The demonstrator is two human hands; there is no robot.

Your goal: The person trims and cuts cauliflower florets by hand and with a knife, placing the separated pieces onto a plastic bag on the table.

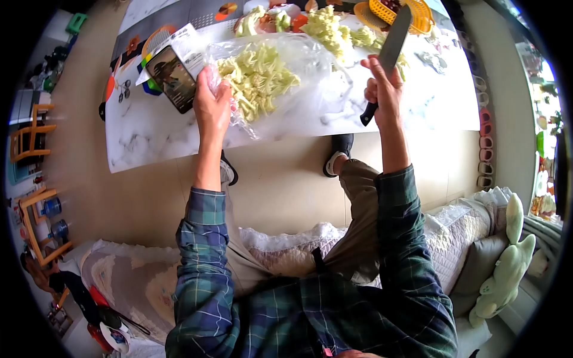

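My right hand (pixel 385 89) is closed round the black handle of a large knife (pixel 396 40), whose blade points up and away over the table. On the left, my left hand (pixel 213 104) grips the edge of a clear plastic bag (pixel 322 65). Pale green cut cauliflower pieces (pixel 256 77) lie in the bag, just right of that hand. A phone (pixel 172 79) leans at a tilt close to my left hand. More cauliflower (pixel 328 33) sits behind the bag.
The marble-patterned table (pixel 149 137) has a yellow basket (pixel 425 18) at its back right. Sunglasses (pixel 124 90) lie near its left side. A quilted sofa (pixel 441 238) is beneath me, with a green plush toy (pixel 504 271) at the right.
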